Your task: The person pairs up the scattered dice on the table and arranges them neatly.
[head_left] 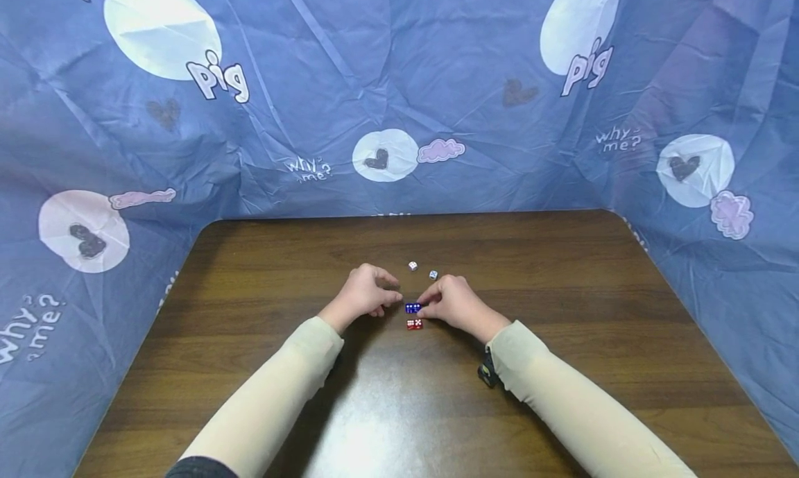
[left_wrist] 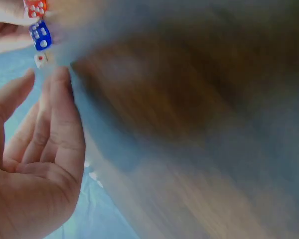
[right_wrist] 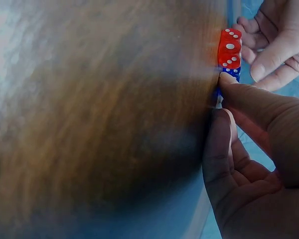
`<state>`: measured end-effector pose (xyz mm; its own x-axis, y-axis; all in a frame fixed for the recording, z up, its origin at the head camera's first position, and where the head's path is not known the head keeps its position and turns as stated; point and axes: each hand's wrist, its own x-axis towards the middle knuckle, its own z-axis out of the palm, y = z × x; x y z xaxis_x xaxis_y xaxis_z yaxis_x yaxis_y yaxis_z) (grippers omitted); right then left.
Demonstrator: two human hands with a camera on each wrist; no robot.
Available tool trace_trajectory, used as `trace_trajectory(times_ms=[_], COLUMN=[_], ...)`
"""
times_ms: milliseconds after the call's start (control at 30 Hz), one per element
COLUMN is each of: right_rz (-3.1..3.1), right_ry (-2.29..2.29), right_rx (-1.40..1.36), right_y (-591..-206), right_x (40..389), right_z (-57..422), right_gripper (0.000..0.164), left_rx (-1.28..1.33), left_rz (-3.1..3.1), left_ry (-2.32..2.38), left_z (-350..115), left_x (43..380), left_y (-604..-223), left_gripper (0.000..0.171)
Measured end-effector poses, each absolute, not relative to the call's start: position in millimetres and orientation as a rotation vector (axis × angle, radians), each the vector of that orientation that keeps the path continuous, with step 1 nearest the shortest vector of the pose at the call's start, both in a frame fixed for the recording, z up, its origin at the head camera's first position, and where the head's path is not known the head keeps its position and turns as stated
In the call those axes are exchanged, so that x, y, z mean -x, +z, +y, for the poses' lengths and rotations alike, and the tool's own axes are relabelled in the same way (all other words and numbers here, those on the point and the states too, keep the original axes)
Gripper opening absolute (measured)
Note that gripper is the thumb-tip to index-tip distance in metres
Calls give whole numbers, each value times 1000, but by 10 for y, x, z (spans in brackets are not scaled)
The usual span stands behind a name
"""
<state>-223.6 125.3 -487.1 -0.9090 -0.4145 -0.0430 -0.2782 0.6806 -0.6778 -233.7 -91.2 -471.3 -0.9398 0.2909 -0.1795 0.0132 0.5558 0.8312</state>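
Two blue dice point(head_left: 413, 308) sit side by side on the table, just behind a row of red dice point(head_left: 415, 324). My right hand point(head_left: 458, 306) pinches at the right end of the blue dice with thumb and forefinger. In the right wrist view, the thumb point(right_wrist: 249, 99) touches a blue die point(right_wrist: 231, 73) beside the red dice point(right_wrist: 230, 47); the fingers partly hide the blue ones. Left of the dice, my left hand point(head_left: 365, 291) holds nothing, its thumb and fingers apart. Above its fingertips, the left wrist view shows a blue die point(left_wrist: 40, 35) and a red die point(left_wrist: 36, 8).
Behind the blue dice lie two separate white dice, one white die point(head_left: 413, 265) farther back and another white die point(head_left: 433, 275) to its right. The brown wooden table point(head_left: 281, 249) is bordered at its back and sides by a blue printed cloth point(head_left: 349, 193).
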Motion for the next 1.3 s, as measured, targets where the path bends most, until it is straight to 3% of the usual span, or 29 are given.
trace_trajectory(times_ms=[433, 1300], right_rz=[2705, 2720], right_ry=[-1007, -1004], right_rx=[555, 609], right_y=[-4873, -4906], right_x=[2243, 2271], right_z=[1259, 1273], right_gripper=[14, 16], left_rx=[-206, -114], left_rz=[2460, 2607], left_ry=[1393, 1288], left_z=[-892, -618], left_x=[2600, 2868], left_y=[-4722, -4840], left_gripper=[40, 30])
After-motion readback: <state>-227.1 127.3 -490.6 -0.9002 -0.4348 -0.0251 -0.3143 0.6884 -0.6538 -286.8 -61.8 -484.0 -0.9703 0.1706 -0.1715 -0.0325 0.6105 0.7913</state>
